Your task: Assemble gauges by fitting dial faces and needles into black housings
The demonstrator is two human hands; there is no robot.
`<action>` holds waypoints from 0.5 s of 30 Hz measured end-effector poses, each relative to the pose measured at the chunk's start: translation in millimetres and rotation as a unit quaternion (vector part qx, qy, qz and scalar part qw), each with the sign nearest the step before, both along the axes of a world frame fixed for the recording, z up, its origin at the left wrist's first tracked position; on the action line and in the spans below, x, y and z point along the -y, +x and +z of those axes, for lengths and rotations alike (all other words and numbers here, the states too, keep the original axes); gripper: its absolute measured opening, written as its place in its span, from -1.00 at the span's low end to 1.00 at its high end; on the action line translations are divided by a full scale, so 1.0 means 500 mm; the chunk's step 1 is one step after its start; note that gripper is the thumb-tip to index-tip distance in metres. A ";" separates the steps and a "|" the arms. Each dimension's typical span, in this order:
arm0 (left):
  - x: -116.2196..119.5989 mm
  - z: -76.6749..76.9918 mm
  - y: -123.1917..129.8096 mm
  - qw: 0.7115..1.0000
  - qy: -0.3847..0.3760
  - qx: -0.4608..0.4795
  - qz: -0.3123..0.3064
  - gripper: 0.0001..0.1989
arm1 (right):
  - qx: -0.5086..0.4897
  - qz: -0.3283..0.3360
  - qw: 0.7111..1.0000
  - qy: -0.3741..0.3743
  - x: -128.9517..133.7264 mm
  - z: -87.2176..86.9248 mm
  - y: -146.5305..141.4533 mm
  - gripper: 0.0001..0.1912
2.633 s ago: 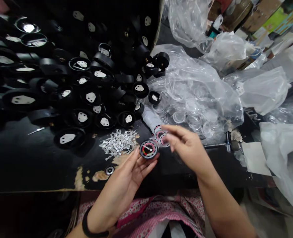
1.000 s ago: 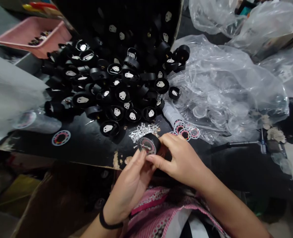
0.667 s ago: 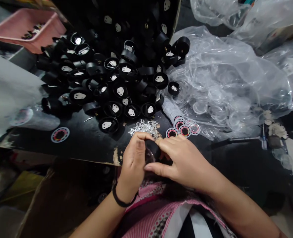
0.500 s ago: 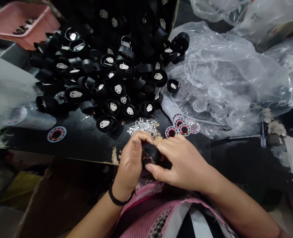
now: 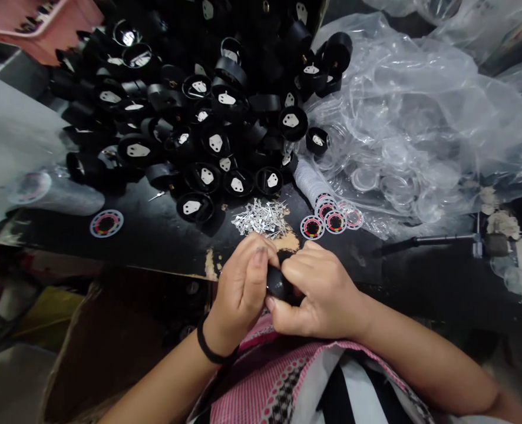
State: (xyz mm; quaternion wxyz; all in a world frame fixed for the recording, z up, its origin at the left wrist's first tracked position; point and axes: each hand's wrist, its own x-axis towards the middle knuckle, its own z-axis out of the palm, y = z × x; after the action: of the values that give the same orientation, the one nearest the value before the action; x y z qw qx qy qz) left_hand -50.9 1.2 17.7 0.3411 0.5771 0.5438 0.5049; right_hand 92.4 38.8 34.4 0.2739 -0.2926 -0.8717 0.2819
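Observation:
Close to my body, just off the table's front edge, both hands grip one round black gauge housing [image 5: 278, 284]. My left hand [image 5: 243, 285] wraps its left side, thumb lying along it. My right hand [image 5: 316, 288] clasps the right side with curled fingers and thumb. Most of the housing is hidden by my fingers. Right beyond my hands lies a heap of small silvery pointers [image 5: 261, 218]. Printed dial discs [image 5: 313, 227] lie beside it, at the end of a slanting stack of discs [image 5: 311, 181].
Many black housings with white plates [image 5: 217, 143] are piled at the back. Clear round covers [image 5: 396, 188] spill from a plastic bag [image 5: 420, 88] on the right. A screwdriver [image 5: 446, 239] lies right; a single dial [image 5: 106, 224] lies left, near a pink bin [image 5: 44, 35].
The view has shifted a little. My fingers have closed further around the black housing, so less of it shows, and my right hand is more tightly curled.

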 end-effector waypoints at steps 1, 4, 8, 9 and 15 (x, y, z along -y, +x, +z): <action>0.002 -0.002 -0.003 1.000 -0.011 0.001 0.003 -0.64 | 0.014 0.007 1.000 -0.014 0.000 0.001 0.000 -0.66; 0.031 -0.012 -0.037 0.997 -0.071 -0.022 0.028 -0.60 | 0.087 0.061 0.991 -0.075 -0.008 0.015 0.010 -0.63; 0.112 -0.024 -0.143 0.968 -0.151 -0.134 0.151 -0.57 | 0.115 0.070 0.977 -0.168 -0.028 0.027 0.038 -0.68; 0.128 -0.025 -0.170 0.955 -0.157 -0.163 0.191 -0.66 | 0.111 0.047 0.977 -0.178 -0.032 0.026 0.040 -0.72; 0.056 -0.033 -0.238 0.924 -0.158 -0.229 0.262 -0.63 | 0.131 0.111 0.972 -0.162 -0.027 0.020 -0.008 -0.80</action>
State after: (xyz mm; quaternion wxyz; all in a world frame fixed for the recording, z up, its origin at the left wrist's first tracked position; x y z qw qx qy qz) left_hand -170.1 -26.7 1.4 0.1498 0.4525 0.8114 0.3382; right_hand 88.4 52.1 44.3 0.0733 -0.2692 -0.8698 0.4070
